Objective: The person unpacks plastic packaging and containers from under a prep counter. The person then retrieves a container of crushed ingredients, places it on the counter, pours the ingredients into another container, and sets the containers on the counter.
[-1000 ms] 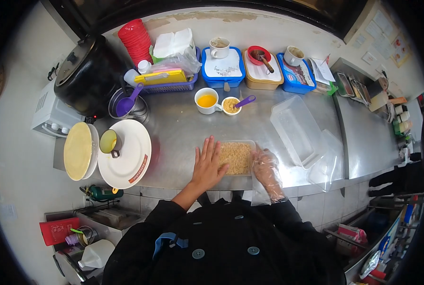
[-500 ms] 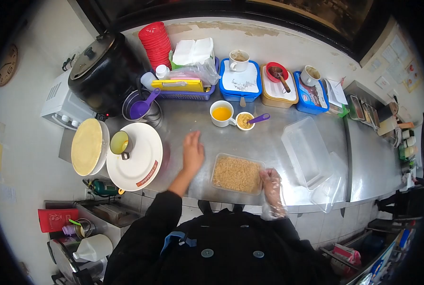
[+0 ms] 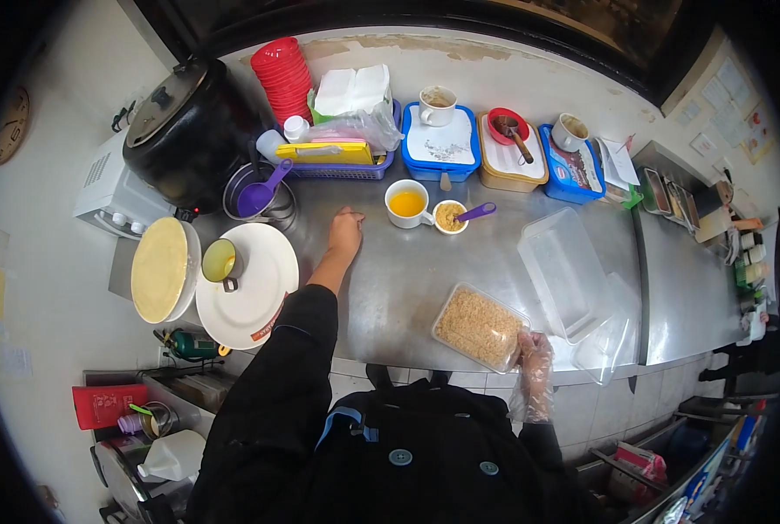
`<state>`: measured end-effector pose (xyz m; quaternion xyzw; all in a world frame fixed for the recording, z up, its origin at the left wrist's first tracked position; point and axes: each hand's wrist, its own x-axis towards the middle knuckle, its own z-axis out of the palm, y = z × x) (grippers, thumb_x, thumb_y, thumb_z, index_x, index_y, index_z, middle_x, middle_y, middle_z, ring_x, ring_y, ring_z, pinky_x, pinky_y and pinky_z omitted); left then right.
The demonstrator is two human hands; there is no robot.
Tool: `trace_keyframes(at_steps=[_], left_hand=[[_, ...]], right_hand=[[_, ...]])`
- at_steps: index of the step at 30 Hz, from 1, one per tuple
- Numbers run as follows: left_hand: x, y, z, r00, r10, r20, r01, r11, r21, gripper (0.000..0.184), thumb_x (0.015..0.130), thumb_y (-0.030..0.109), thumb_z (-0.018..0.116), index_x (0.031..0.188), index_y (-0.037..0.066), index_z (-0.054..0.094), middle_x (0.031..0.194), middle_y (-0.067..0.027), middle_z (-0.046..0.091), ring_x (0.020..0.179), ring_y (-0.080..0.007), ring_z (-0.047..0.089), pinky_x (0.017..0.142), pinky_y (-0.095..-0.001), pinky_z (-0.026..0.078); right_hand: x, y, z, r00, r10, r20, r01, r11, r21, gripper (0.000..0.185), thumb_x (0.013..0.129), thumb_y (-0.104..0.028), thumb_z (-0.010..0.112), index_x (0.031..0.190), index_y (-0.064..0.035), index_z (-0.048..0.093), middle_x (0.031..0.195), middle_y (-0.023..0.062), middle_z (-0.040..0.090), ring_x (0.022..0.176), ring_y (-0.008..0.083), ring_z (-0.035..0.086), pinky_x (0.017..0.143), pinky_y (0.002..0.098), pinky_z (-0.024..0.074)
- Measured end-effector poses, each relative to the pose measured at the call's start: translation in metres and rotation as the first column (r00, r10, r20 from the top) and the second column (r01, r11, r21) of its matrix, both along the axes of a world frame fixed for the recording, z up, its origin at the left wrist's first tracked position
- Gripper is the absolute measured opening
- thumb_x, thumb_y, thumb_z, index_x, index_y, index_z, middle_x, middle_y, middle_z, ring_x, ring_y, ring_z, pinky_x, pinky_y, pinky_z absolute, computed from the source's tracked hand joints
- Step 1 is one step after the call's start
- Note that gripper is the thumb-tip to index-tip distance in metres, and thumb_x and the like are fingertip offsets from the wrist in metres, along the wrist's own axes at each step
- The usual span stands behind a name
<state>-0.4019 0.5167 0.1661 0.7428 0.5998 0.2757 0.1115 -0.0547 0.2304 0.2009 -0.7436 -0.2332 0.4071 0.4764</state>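
My right hand (image 3: 536, 351), in a clear plastic glove, grips the near right corner of a clear plastic container (image 3: 481, 327) filled with light brown crumbs. The container sits tilted round near the table's front edge. My bare left hand (image 3: 346, 231) is on the steel table, left of a white cup (image 3: 406, 204) of yellow liquid. Its fingers are curled together, and whatever they may hold is hidden. Beside the cup stands a small white bowl (image 3: 449, 217) of yellowish crumbs with a purple measuring spoon (image 3: 476, 211) in it.
An empty clear container (image 3: 564, 271) and a clear lid (image 3: 611, 336) lie to the right. On the left are a large white plate (image 3: 268, 271) with a greenish cup (image 3: 222, 260) and a metal pot (image 3: 272, 210). Tubs (image 3: 440, 144) and a purple basket (image 3: 342, 168) line the back.
My right hand has slid the crumb container to the right and turned it. My left hand has moved slightly up and left across the table, its fingers now curled.
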Motion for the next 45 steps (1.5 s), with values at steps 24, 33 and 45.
trace_keyframes(at_steps=[24, 33, 45], left_hand=[[0.126, -0.113, 0.001, 0.933, -0.36, -0.005, 0.36, 0.932, -0.034, 0.011, 0.076, 0.009, 0.057, 0.078, -0.001, 0.06, 0.086, -0.0141, 0.053, 0.089, -0.03, 0.054, 0.077, -0.0381, 0.046], [0.07, -0.094, 0.004, 0.922, -0.387, -0.025, 0.388, 0.92, 0.062, 0.01, 0.077, 0.003, 0.054, 0.083, 0.0, 0.061, 0.088, -0.015, 0.055, 0.091, -0.0305, 0.054, 0.077, -0.0361, 0.046], [0.057, -0.079, 0.002, 0.969, -0.247, 0.017, 0.244, 0.963, 0.115, 0.011, 0.076, 0.004, 0.061, 0.087, 0.002, 0.065, 0.087, -0.0145, 0.058, 0.08, -0.0311, 0.058, 0.073, -0.0361, 0.048]], right_hand=[[0.019, -0.011, -0.016, 0.987, -0.109, 0.114, 0.096, 0.989, 0.116, 0.024, 0.087, -0.025, 0.057, 0.076, -0.0047, 0.05, 0.062, -0.0035, 0.044, 0.055, 0.0069, 0.038, 0.049, 0.0244, 0.0319], [0.016, -0.01, -0.011, 0.98, -0.088, 0.177, 0.071, 0.992, 0.103, 0.024, 0.088, -0.025, 0.057, 0.078, -0.0034, 0.052, 0.062, -0.0027, 0.046, 0.055, 0.007, 0.041, 0.049, 0.0246, 0.0341], [0.019, -0.009, -0.013, 0.966, -0.041, 0.254, 0.021, 0.997, 0.079, 0.025, 0.089, -0.027, 0.055, 0.084, -0.0023, 0.054, 0.067, -0.0009, 0.05, 0.058, 0.0077, 0.045, 0.05, 0.0245, 0.0369]])
